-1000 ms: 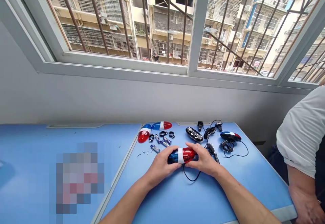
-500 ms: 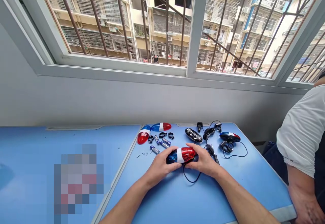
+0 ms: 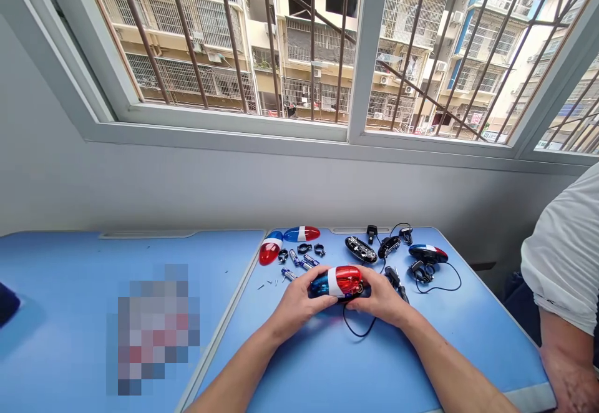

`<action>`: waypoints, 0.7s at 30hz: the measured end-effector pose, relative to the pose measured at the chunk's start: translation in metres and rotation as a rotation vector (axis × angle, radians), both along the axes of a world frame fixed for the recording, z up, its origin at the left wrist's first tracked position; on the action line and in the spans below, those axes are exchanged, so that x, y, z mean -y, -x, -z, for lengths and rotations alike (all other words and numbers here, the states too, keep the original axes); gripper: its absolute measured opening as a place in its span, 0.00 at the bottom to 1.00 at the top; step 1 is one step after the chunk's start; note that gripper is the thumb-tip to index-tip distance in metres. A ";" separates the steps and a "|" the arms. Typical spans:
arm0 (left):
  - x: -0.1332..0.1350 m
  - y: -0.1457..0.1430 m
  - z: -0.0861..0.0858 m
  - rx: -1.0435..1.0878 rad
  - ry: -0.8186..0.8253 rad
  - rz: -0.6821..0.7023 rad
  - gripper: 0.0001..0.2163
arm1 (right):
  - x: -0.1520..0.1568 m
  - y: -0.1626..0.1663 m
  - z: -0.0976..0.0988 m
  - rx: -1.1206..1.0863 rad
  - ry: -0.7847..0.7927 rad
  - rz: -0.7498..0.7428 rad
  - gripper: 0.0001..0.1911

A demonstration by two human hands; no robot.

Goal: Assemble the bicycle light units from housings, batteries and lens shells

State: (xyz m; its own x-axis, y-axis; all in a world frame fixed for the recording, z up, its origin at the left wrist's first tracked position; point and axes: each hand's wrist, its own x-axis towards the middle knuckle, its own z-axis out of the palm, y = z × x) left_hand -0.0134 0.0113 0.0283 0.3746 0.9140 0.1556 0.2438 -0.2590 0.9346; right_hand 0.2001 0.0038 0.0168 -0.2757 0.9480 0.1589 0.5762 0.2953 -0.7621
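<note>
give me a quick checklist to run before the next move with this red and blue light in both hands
1. Both hands on the light: ok. The left hand holds the blue end and the right hand holds the red end of the red and blue light.
2. Light clear of the table: cannot tell; it is at or just above the surface.
3. Black cable free: cannot tell; it loops out from under the hands, its end hidden.
4. Batteries and small screws out of the way: ok, they lie beyond the left hand.
5. Co-worker's arm apart: ok, it is at the table's right edge.
</note>
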 end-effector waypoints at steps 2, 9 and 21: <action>0.001 0.000 -0.002 0.019 -0.009 -0.027 0.21 | 0.001 0.000 -0.002 0.071 -0.024 -0.015 0.30; 0.000 -0.003 0.004 0.032 -0.071 -0.112 0.19 | 0.001 -0.001 0.000 0.130 -0.049 -0.031 0.30; -0.028 0.067 -0.008 -0.345 -0.114 -0.781 0.20 | 0.005 0.001 -0.004 0.143 -0.004 0.009 0.26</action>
State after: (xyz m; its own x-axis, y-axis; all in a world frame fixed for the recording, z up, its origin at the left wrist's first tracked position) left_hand -0.0807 0.0391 0.0361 -0.3115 0.9154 0.2550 0.6569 0.0136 0.7538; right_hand 0.1994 -0.0009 0.0203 -0.2877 0.9498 0.1228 0.6811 0.2930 -0.6710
